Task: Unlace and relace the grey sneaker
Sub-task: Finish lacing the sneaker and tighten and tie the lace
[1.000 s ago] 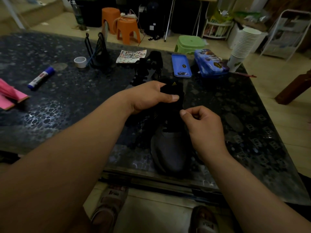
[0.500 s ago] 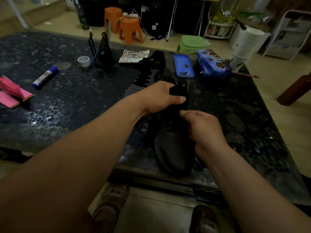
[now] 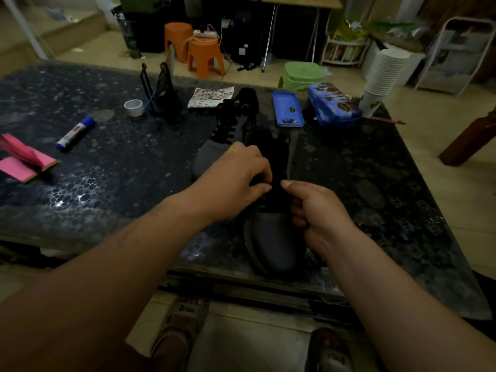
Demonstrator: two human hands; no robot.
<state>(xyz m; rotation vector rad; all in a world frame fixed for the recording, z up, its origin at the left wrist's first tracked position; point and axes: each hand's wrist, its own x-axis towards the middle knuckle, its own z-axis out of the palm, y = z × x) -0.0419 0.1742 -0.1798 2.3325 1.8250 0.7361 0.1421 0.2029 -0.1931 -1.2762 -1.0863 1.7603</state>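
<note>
Found left hand (image 3: 236,181) and right hand (image 3: 319,213) pinching lace (image 3: 274,193) on sneaker (image 3: 276,245); judged liable to mis-thread through dim light.

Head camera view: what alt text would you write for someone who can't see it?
A person's left hand and right hand pinch the black laces of a grey sneaker, toe toward them, on a dark speckled table. A second sneaker lies just behind.

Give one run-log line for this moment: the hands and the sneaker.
left hand: pinches grey sneaker at lace area | right hand: pinches same area | sneaker: on table, toe toward person | lace: unclear
</note>
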